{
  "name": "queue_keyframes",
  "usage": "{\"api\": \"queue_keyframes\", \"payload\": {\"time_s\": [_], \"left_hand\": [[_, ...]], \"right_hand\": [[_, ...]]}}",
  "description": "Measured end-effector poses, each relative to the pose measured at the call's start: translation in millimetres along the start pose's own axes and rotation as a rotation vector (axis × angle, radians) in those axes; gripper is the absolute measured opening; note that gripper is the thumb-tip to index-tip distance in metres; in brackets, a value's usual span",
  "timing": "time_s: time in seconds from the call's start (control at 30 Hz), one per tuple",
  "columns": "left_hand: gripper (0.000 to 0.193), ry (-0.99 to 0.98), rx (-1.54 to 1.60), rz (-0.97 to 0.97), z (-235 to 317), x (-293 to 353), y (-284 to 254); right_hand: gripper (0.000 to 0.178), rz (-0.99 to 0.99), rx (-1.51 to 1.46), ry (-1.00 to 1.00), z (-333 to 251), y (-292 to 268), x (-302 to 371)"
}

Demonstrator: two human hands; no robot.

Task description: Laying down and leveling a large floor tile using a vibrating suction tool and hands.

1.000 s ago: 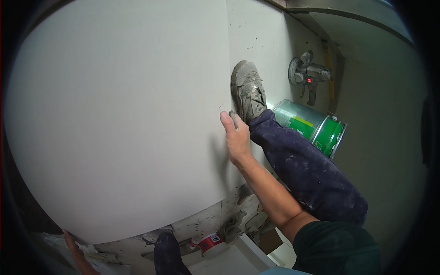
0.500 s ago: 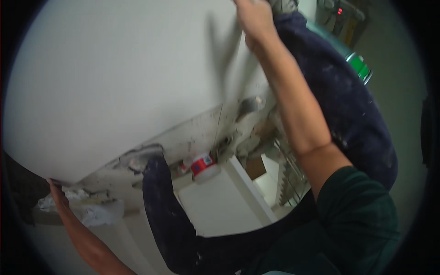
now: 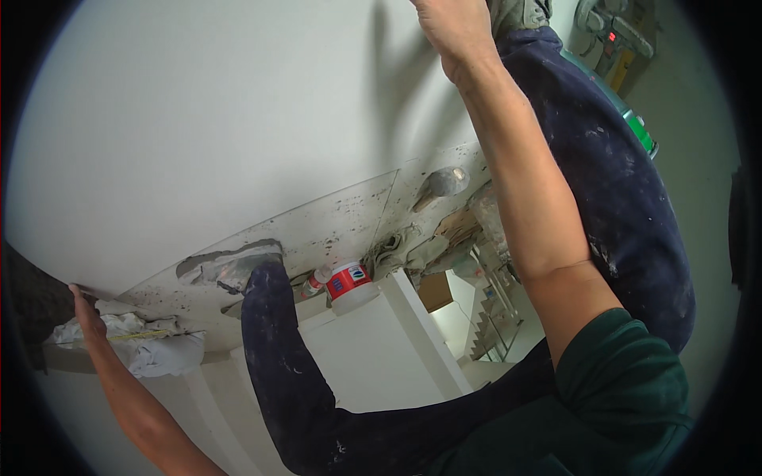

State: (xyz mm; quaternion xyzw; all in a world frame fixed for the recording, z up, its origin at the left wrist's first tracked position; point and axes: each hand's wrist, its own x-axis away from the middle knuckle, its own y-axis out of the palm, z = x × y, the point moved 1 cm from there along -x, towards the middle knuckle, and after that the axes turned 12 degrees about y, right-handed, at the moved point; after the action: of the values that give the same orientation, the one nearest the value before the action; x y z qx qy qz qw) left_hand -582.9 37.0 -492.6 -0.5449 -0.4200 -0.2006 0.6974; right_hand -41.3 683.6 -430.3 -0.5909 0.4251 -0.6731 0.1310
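Note:
A large, smooth white panel (image 3: pixel 214 135) fills the upper left. At its lower left corner, my left hand (image 3: pixel 89 314) grips the edge, with fingers partly hidden by the panel. My right arm reaches up to the top of the view, where my right hand (image 3: pixel 459 32) is at the panel's upper right part. Its fingertips are cut off by the picture's edge, so its grip does not show. A dark shadow of the arm falls on the panel beside it.
Below the panel lies a dirt-speckled white surface (image 3: pixel 341 210). A red-and-white tub (image 3: pixel 351 290) and a small bottle (image 3: pixel 316 281) stand by my bent knee. White crumpled plastic (image 3: pixel 167 355) lies at left. A green-banded can (image 3: pixel 640 133) and a tool with a red light (image 3: pixel 612 38) are at right.
The view has shifted slightly. My left hand appears a little higher at the panel's corner, and my right hand a little further right. Both stay at the panel.

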Motion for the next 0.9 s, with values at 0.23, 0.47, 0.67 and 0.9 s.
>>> {"api": "queue_keyframes", "payload": {"time_s": [0.23,0.47,0.67,0.9], "left_hand": [[0.092,-0.04,-0.074,0.013,-11,-11,-7],[0.089,0.067,-0.118,0.133,15,31,18],[0.083,0.743,-0.48,0.644,141,90,144],[0.134,0.838,-0.698,0.32,391,164,191]], "right_hand": [[0.066,0.133,-0.025,-0.047,20,27,-13],[0.132,0.128,0.231,-0.448,-34,70,38],[0.136,0.07,0.39,-0.367,-116,96,57],[0.138,0.207,0.46,-0.409,-188,79,22]]}}
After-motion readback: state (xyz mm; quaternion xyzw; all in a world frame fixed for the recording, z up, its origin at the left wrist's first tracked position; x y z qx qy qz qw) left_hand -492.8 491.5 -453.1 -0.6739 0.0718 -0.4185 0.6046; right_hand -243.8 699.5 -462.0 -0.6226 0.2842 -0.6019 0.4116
